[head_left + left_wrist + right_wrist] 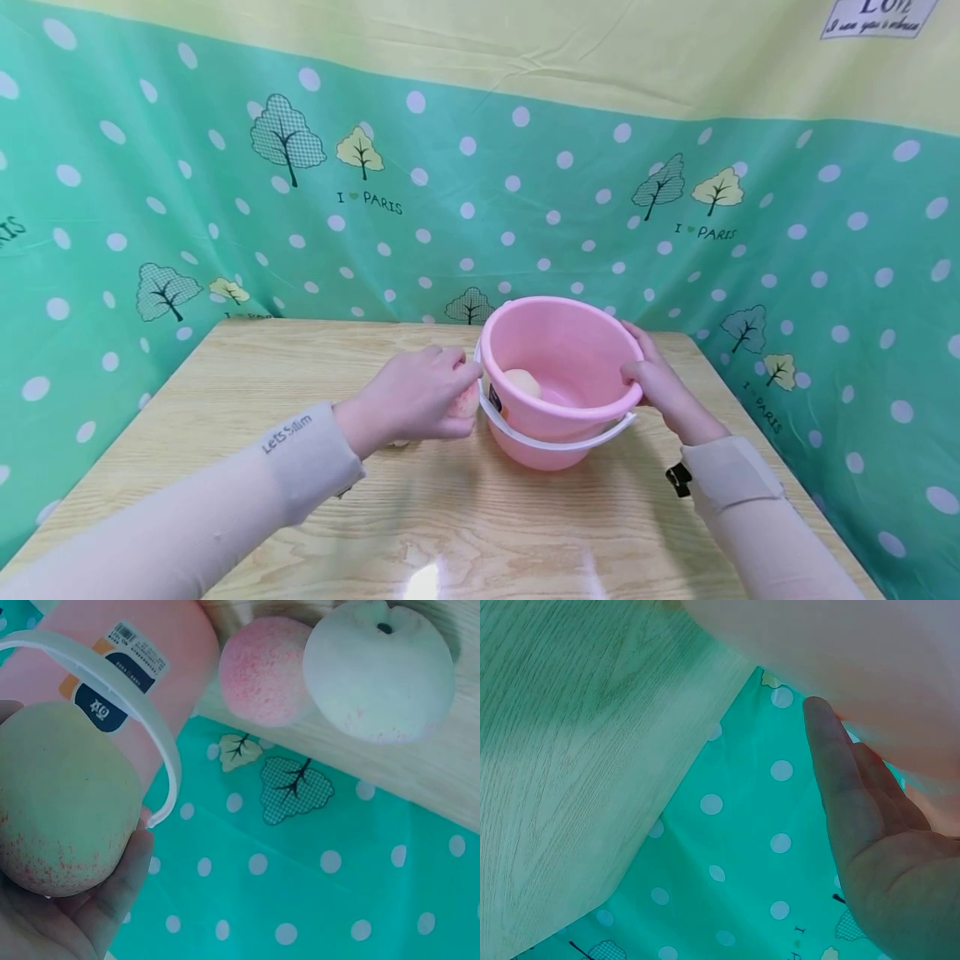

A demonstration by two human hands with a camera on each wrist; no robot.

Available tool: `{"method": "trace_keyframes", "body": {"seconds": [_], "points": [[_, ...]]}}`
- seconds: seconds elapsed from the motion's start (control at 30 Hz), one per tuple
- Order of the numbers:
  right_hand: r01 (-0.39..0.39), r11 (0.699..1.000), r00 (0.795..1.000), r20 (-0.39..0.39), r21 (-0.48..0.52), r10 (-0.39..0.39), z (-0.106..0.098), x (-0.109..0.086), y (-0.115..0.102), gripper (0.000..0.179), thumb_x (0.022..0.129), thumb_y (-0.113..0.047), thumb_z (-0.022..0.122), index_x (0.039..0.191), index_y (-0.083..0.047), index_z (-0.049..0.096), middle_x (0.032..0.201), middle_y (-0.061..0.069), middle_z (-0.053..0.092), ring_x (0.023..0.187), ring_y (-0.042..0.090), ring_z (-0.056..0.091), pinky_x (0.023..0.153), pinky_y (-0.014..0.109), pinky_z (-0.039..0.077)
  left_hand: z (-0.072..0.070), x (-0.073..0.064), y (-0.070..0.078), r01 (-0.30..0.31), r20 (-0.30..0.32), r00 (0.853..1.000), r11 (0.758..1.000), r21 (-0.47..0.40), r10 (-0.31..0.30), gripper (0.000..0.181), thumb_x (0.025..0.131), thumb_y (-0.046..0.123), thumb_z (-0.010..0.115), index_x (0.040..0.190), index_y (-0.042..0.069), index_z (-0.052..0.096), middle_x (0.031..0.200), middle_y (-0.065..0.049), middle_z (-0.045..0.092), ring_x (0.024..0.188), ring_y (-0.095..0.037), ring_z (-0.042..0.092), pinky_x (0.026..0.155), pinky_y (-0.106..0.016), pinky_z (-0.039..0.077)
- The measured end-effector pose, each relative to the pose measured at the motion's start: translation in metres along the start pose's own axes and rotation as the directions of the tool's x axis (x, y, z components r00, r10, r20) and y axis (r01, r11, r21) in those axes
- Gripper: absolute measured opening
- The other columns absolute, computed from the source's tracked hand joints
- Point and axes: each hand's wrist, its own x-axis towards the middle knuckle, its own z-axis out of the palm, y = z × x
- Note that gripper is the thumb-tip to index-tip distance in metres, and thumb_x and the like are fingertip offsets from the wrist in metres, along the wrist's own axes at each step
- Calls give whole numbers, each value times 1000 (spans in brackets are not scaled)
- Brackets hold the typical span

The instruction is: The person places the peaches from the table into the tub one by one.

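1. The polka-dot cloth (480,233) stood behind and at both sides of the table; it seemed a small hazard.
2. The wooden table (465,517) looked smooth, so anything round probably risked rolling if bumped.
3. The pink bucket (570,342) stood on the table, its white handle (555,444) hanging across the near side; a hard pull on the rim could have tipped it.
4. The right hand (663,383) gripped the rim, thumb inside; a loose hold risked letting the bucket slide.
5. The left hand (420,392) was curled round a speckled fruit (71,799), just outside the bucket; the handle might have snagged its fingers, or the fruit slipped.
6. A whitish fruit (379,682) touched a smaller pink fruit (266,671) on the table; a brushing sleeve could have scattered them.
7. A pale ball (522,382) lay inside the bucket, liable to roll if it tilted.
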Motion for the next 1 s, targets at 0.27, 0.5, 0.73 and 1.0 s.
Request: {"method": "trace_keyframes", "body": {"seconds": [0.27, 0.5, 0.73, 1.0], "points": [[7, 1000, 1000, -7, -6, -7, 0, 0, 1, 88, 85, -2, 44, 160, -16, 0, 157, 27, 18, 113, 44, 53, 69, 33, 56, -8, 7, -2, -17, -8, 1000, 999, 35, 18, 33, 77, 41, 65, 100, 17, 61, 82, -1, 56, 64, -15, 49, 46, -27, 41], [-3, 1000, 1000, -10, -6, 3, 0, 0, 2, 90, 84, -2, 46, 160, -17, 0, 158, 26, 17, 117, 46, 50, 69, 32, 55, -15, 15, -1, -47, -13, 999, 999, 25, 47, 32, 78, 41, 65, 98, 17, 59, 88, -1, 58, 70, -15, 51, 50, -27, 44], [-4, 1000, 1000, -8, -9, 4, 0, 0, 1, 90, 84, -2, 46, 160, -18, 0, 158, 26, 17, 109, 41, 55, 68, 32, 55, -23, 23, 0, -80, -25, 996, 995, 64, 81, 34, 78, 44, 65, 98, 17, 60, 87, -2, 59, 68, -16, 53, 51, -28, 45], [3, 1000, 1000, -8, -6, -3, -1, 0, 2, 88, 85, -2, 45, 160, -16, 0, 158, 27, 17, 112, 42, 53, 69, 32, 55, -31, 30, 1, -80, -48, 995, 992, 98, 85, 29, 77, 43, 66, 90, 18, 57, 78, 1, 52, 58, -14, 44, 44, -25, 36]]}}
